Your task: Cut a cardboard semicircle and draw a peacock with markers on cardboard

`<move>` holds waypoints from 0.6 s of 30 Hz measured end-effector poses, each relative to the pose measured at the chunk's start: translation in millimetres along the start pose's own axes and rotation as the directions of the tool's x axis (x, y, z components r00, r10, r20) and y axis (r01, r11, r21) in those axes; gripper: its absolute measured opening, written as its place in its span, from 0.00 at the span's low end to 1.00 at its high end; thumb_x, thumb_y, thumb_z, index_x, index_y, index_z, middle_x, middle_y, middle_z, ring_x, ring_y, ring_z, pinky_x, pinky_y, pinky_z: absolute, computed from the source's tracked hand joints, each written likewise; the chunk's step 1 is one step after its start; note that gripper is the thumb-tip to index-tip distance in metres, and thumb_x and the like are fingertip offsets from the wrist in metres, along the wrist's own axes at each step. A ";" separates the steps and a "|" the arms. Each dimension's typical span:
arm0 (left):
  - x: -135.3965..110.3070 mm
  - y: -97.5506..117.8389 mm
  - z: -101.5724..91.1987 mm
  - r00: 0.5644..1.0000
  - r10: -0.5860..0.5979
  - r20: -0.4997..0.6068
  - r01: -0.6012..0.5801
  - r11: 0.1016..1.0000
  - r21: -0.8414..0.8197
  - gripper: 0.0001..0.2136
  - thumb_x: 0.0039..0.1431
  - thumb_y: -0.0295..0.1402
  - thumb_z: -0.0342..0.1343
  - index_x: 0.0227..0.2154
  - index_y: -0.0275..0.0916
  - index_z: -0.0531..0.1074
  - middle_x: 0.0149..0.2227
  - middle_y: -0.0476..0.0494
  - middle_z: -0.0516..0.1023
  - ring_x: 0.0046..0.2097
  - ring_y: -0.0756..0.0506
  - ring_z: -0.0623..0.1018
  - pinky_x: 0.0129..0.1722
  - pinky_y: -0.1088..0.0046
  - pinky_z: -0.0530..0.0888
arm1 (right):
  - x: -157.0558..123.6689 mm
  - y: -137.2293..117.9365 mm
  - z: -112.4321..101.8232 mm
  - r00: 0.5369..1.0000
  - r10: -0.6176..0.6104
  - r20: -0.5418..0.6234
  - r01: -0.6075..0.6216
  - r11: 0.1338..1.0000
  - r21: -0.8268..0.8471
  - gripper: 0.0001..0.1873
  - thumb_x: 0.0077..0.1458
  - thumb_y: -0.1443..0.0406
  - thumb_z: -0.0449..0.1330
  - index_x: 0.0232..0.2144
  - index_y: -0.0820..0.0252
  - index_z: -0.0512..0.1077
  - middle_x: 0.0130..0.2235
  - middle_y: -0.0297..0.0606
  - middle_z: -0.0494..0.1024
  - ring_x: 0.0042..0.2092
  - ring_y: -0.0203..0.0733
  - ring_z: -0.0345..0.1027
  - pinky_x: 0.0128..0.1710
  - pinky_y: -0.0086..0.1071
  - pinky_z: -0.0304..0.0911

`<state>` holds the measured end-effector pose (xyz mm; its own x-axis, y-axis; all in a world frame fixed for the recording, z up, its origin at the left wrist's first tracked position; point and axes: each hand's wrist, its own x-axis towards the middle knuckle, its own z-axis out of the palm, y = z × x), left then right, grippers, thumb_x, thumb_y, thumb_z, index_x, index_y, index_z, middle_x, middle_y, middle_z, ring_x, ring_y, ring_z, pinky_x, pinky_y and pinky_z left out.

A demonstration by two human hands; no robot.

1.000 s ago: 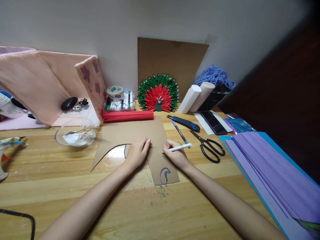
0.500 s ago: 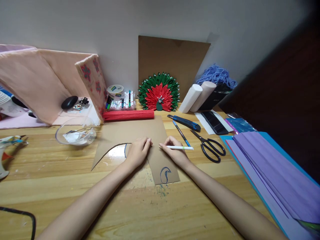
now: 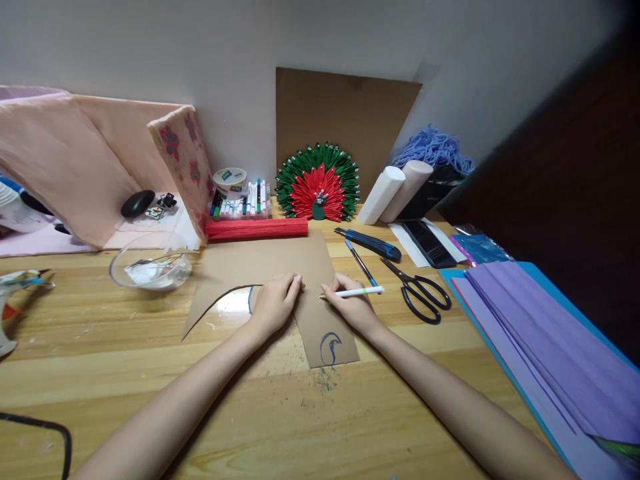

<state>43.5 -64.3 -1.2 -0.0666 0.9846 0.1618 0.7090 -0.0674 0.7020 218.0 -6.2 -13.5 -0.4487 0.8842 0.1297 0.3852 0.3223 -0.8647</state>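
Note:
A sheet of brown cardboard (image 3: 280, 257) with a curved cut-out along its near side lies flat on the table. My left hand (image 3: 275, 301), fingers curled together, rests on it by the cut edge and holds it down. In my right hand (image 3: 351, 303) is a slim white marker (image 3: 360, 291) with a green band, pinched like a pencil. Its tip points left, at or just above the cardboard; contact is too small to tell. A dark blue crescent drawing (image 3: 330, 349) marks the sheet's near corner. Beyond my right hand lies a blue pen (image 3: 361, 262).
Black scissors (image 3: 425, 297) and a blue-black utility knife (image 3: 369, 245) lie to the right, beside purple paper sheets (image 3: 545, 333). Red crepe paper (image 3: 257, 229) and a red-green paper peacock (image 3: 319, 183) are behind. Leftward are a clear bowl (image 3: 150, 263) and glue gun (image 3: 20, 293).
The white marker's rear end has tilted up slightly and its tip shows more clearly, as my right hand shifted a little. My left hand stays on the cardboard.

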 end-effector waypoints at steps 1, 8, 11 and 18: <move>0.1 -0.4 0.2 1.000 0.001 -0.003 -0.001 1.000 0.000 0.18 0.63 0.39 0.36 0.30 0.40 0.70 0.32 0.45 0.75 0.37 0.46 0.73 0.38 0.71 0.67 | 0.2 0.3 0.0 1.000 -0.003 -0.003 0.003 1.000 -0.007 0.16 0.52 0.60 0.55 0.18 0.58 0.56 0.19 0.27 0.60 0.22 0.32 0.54 0.23 0.27 0.48; 0.2 -1.7 1.0 1.000 0.008 -0.007 -0.008 1.000 0.006 0.17 0.63 0.38 0.37 0.30 0.39 0.70 0.32 0.45 0.75 0.38 0.47 0.73 0.38 0.71 0.67 | 0.6 1.4 0.2 1.000 -0.003 0.000 0.003 0.999 -0.034 0.15 0.51 0.62 0.54 0.18 0.58 0.55 0.19 0.27 0.59 0.23 0.32 0.53 0.24 0.27 0.48; 0.0 -1.6 1.0 1.000 0.002 -0.003 -0.002 1.000 0.004 0.17 0.63 0.39 0.36 0.30 0.39 0.70 0.32 0.45 0.75 0.38 0.47 0.73 0.38 0.71 0.67 | 0.3 2.1 -0.2 1.000 0.016 0.003 -0.015 0.999 -0.035 0.14 0.51 0.63 0.54 0.18 0.58 0.54 0.18 0.27 0.58 0.22 0.32 0.53 0.23 0.27 0.47; 0.3 -1.1 1.0 1.000 0.003 -0.008 -0.003 1.000 0.000 0.18 0.63 0.38 0.37 0.29 0.39 0.70 0.32 0.45 0.75 0.37 0.47 0.73 0.37 0.71 0.67 | 0.0 1.7 -0.8 1.000 0.016 -0.013 -0.016 1.000 -0.018 0.14 0.48 0.66 0.53 0.17 0.58 0.52 0.18 0.27 0.55 0.22 0.32 0.50 0.22 0.27 0.46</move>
<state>43.4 -63.8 -2.6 -0.0699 0.9830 0.1699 0.7092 -0.0708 0.7014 219.3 -5.4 -14.5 -0.4321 0.8935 0.1222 0.4065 0.3139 -0.8580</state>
